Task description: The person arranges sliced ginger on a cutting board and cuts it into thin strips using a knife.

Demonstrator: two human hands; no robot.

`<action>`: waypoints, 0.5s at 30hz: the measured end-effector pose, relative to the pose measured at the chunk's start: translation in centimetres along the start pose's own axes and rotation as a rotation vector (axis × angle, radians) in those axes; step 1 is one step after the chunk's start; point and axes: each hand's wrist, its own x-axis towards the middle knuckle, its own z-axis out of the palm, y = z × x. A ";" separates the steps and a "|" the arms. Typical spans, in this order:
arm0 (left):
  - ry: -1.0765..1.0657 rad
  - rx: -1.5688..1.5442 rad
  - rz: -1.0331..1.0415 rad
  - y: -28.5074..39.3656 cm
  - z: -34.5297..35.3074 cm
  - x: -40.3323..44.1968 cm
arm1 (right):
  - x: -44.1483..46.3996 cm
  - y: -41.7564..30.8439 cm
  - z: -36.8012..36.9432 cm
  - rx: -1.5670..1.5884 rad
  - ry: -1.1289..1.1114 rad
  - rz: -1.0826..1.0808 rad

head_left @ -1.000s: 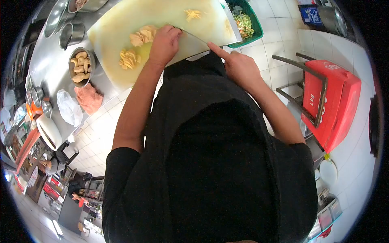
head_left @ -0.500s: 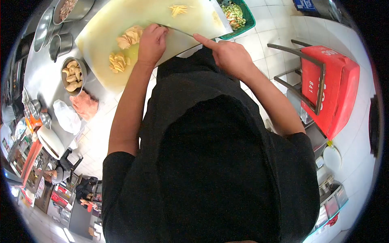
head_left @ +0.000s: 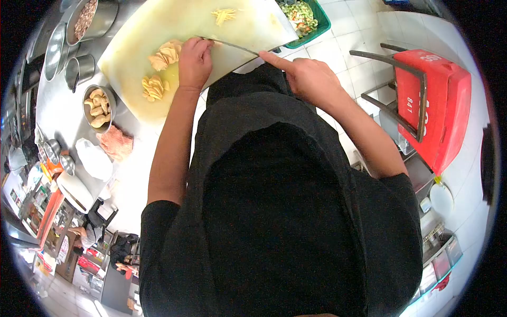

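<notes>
A pale cutting board (head_left: 137,47) spans the top of the view. My right hand (head_left: 309,76) is closed on the knife (head_left: 235,46), its index finger stretched along the blade's back. My left hand (head_left: 195,61) has its fingers bent together on the board beside the blade's far end; what they press is mostly hidden. Left of it lie two piles of pale yellow slices, an upper pile (head_left: 166,55) and a lower pile (head_left: 153,87). Thin yellow strips (head_left: 224,16) lie beyond the knife.
A metal bowl (head_left: 111,117) of peeled pieces stands left of the board, near a pink cloth (head_left: 115,142) and a white plastic bag (head_left: 94,158). A green bin (head_left: 323,26) holds scraps at the board's right. A red box (head_left: 443,105) stands right. People are visible at lower left.
The whole view has shifted, and the board appears farther left than a second ago. Both hands remain at the knife, with only small shifts in their pose.
</notes>
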 end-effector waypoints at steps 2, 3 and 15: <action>0.003 -0.010 -0.004 0.1 0.0 0.0 | -0.2 0.3 0.9 0.001 0.025 -0.006; 0.003 -0.010 -0.003 -0.1 0.1 0.0 | 0.3 0.7 1.9 0.033 0.088 -0.046; 0.014 -0.040 -0.027 -0.3 0.5 -0.5 | 0.9 1.6 2.7 0.061 0.087 -0.076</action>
